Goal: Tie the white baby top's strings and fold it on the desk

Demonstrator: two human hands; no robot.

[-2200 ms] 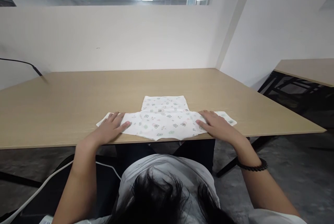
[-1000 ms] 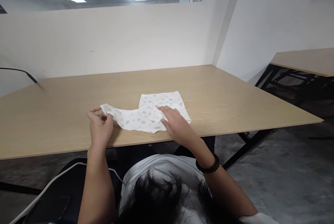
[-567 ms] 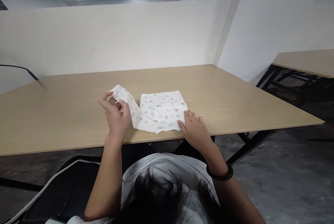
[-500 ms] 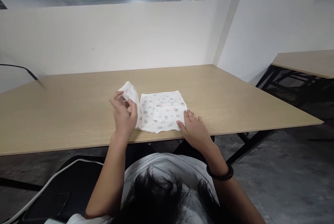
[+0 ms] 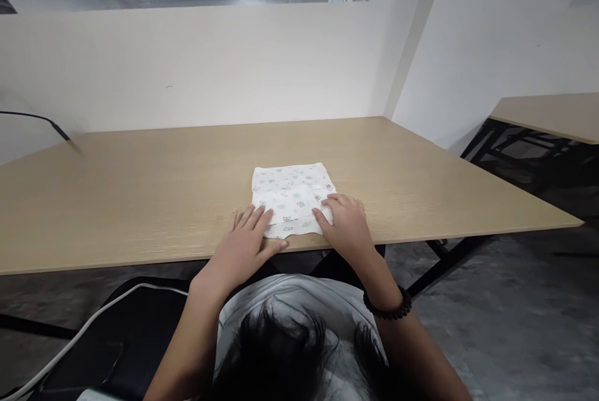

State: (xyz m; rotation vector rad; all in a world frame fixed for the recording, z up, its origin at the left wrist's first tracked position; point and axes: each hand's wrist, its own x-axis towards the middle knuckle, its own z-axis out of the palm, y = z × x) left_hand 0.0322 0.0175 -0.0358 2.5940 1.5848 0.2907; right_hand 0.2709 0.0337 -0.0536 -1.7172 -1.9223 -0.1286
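A white printed cloth garment [image 5: 292,178], folded in on itself, lies flat near the table's front edge. Small dark and pale green figures dot its fabric. My left hand [image 5: 246,239] rests at its lower left corner, fingers stretched out and the tips on the cloth. On the opposite side, my right hand [image 5: 345,223] lies over the right edge with its fingers spread and thumb touching the folded layer. Neither hand grips the fabric. What is under my fingers is hidden.
The pale wooden table [image 5: 154,195] runs back to a white wall [image 5: 234,70]. A thin black cable-like rod [image 5: 58,131] reaches in over the left side. Another table [image 5: 552,114] stands at the far right. A white cable [image 5: 98,314] hangs below on the left.
The lifted left part of the garment now lies folded over to the right on the rest. My left hand has let it go and come down flat; my right hand shifted slightly inward.
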